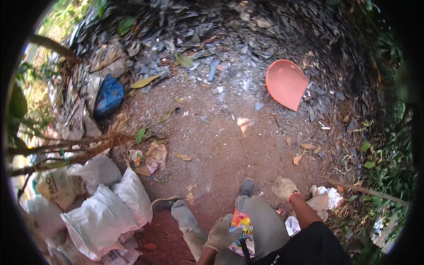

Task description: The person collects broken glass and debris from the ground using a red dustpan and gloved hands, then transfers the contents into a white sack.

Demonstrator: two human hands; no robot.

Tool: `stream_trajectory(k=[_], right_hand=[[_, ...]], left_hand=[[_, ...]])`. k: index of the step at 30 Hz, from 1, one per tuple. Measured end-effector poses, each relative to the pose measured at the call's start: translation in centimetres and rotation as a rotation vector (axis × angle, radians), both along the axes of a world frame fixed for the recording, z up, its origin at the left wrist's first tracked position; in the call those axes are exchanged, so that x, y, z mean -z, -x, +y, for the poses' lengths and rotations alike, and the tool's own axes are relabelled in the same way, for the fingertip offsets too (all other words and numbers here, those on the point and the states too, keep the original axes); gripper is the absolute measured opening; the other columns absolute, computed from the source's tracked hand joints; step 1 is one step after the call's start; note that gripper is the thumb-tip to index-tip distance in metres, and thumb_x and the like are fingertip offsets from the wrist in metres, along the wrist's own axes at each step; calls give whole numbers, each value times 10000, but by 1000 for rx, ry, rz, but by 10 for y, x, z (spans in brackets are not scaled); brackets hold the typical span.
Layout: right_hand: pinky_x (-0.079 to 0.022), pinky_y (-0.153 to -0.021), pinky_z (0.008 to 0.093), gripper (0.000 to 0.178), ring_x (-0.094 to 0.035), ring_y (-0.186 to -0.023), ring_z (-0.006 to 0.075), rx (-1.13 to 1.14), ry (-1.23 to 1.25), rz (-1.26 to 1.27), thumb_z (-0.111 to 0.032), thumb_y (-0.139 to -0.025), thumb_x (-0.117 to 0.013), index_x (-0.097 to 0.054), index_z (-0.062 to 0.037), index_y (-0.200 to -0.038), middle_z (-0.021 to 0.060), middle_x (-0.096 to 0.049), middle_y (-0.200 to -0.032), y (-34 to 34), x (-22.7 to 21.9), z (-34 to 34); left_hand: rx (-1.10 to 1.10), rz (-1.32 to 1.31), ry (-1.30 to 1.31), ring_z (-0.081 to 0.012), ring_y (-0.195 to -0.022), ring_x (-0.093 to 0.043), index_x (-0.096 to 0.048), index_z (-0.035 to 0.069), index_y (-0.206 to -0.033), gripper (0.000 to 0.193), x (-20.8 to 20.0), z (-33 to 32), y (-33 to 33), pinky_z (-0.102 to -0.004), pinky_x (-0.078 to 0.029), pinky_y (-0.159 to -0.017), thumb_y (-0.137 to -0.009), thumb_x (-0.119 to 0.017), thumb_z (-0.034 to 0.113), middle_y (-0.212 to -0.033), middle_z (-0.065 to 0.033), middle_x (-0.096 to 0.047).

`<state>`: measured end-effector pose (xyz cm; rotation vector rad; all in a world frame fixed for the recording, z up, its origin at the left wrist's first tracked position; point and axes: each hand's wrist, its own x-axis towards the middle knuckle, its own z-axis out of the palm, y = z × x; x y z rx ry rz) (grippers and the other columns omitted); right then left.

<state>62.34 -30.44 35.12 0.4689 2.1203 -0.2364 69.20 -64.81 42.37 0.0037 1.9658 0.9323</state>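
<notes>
My left hand (221, 233), in a pale knitted work glove, is closed at the edge of a colourful printed packet (244, 223) in front of my thighs. The packet is red, yellow and blue, with a dark strip across its lower part. The glove hides where the fingers meet it. Out to the right of my knee, my right hand (285, 188) hovers over the soil in a matching glove, a red band at its wrist. Its fingers look loosely apart, and I see nothing in them. Crumpled white and brown wrappings (321, 201) lie just right of that hand.
A salmon-coloured scoop-like basin (287, 84) rests by a bank of dark flat shards (212, 37). White filled sacks (106, 216) crowd the left, below thin branches (66, 152). A blue plastic bag (108, 96) lies farther back. Plants and a stick (371, 192) edge the right.
</notes>
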Motion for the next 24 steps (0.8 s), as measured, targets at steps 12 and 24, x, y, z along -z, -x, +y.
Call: stream_trajectory(k=[12,24], right_hand=[[-575,-826,434,296,-709,-946,296,1179,344,113,-311,-889,-715,-687,-60,-1044,144,-725,-983,-69,67,196],[-570,-855,507,657,-592,-1162,315,2404,980,487,-361,-945,-725,-424,-110,-1473,156,-539,-1407,382,363,229]], left_hand=[[-324,26,138,-100,-761,-589,-629,23,-1088,284,42,119,188,-278,-514,-712,-899,-760,190,-817,14,-602],[-241,-168,139,-80,-804,-580,-626,55,-1066,224,225,197,419,-260,-512,-718,-921,-769,148,-902,11,-638]])
